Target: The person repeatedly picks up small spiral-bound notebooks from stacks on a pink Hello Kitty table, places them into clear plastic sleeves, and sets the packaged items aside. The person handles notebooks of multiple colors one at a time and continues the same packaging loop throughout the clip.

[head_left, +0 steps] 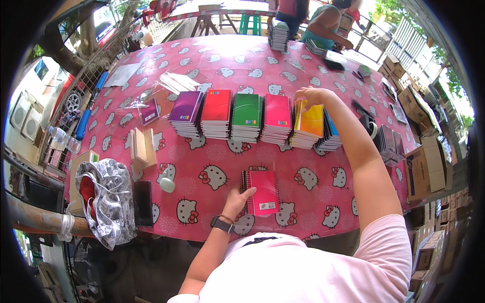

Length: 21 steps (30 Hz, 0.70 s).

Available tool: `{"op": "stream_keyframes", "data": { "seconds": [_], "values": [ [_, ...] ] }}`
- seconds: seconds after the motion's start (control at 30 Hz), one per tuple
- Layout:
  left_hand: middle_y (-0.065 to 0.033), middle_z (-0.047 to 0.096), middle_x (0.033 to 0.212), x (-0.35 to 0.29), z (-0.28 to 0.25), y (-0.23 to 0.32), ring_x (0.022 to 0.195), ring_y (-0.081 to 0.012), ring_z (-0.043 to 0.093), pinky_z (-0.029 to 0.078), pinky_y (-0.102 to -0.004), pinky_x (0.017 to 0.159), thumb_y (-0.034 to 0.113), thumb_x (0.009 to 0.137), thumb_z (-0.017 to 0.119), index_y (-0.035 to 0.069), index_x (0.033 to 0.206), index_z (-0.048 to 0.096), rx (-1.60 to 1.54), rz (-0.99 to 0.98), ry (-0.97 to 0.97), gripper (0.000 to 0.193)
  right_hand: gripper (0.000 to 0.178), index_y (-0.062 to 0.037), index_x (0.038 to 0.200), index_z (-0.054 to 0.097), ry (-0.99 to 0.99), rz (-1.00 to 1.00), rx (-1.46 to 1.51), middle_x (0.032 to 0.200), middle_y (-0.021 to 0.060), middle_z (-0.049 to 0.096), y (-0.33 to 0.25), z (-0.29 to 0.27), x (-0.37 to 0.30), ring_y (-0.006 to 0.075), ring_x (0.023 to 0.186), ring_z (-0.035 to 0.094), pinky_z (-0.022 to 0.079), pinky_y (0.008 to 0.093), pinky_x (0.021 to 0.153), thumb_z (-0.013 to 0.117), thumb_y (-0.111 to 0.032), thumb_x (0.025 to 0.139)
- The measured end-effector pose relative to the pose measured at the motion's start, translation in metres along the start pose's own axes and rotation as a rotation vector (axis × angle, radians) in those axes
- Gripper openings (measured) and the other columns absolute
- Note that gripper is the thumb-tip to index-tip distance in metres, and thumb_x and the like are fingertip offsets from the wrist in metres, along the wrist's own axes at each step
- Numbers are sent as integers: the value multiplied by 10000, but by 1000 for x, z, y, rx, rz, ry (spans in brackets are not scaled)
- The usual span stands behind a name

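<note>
My left hand [236, 203] grips a small pink spiral notebook [263, 189] near the table's front edge, thumb on its cover. Another dark-edged notebook seems to lie beneath it; how many are in the hand I cannot tell. With my arm stretched forward, my right hand [314, 96] closes its fingers on the top yellow notebook [309, 121] of a stack. Left of that stack stand piles of pink notebooks [277, 112], green notebooks [246, 111], red notebooks [216, 106] and purple notebooks [185, 107]. A blue notebook pile [331, 132] is partly hidden by my forearm.
A patterned cloth bag [105, 202], a black phone-like slab [143, 203] and a white case [166, 182] lie at left. Wooden blocks [143, 147] stand behind them. At right are dark-covered notebooks [390, 144] and a cardboard box [425, 171]. People [323, 28] are at the far side.
</note>
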<state>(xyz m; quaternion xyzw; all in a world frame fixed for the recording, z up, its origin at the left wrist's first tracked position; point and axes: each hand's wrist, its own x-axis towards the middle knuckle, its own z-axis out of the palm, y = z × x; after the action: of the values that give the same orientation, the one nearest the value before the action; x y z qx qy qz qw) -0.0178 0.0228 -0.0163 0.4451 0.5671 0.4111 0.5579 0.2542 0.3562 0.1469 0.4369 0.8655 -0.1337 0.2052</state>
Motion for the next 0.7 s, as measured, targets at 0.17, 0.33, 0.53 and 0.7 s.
{"op": "stream_keyframes", "data": {
  "seconds": [0.17,0.33,0.53,0.7],
  "values": [
    [-151,648,1014,-3,-4,11,911,-216,615,465,-327,816,386,818,651,-36,1130,559,-65,-76,-79,532,561,-223,1180,579,145,-34,32,1257,55,493,3,13,-15,317,1182,406,369,444,993,781,-174,659],
    [-148,620,1081,3,-5,3,973,-216,584,438,-328,868,401,831,646,-43,1174,529,-67,2,-109,573,561,-253,1154,591,182,-180,90,1274,-4,476,1,30,-27,290,1224,355,352,462,981,778,-142,638],
    [-138,605,1099,2,-8,4,986,-211,566,428,-324,878,385,832,650,-50,1190,513,-137,-9,-129,579,543,-245,1163,574,96,-2,-80,1286,-28,463,-37,15,-35,284,1237,344,311,509,980,768,-199,659],
    [-152,641,1010,10,-4,-8,908,-231,603,448,-336,827,444,788,671,-41,1111,566,-4,15,-51,592,529,-233,1193,573,176,-189,61,1295,14,466,-1,40,-32,326,1252,324,258,501,1039,745,-280,695]
  ]
}}
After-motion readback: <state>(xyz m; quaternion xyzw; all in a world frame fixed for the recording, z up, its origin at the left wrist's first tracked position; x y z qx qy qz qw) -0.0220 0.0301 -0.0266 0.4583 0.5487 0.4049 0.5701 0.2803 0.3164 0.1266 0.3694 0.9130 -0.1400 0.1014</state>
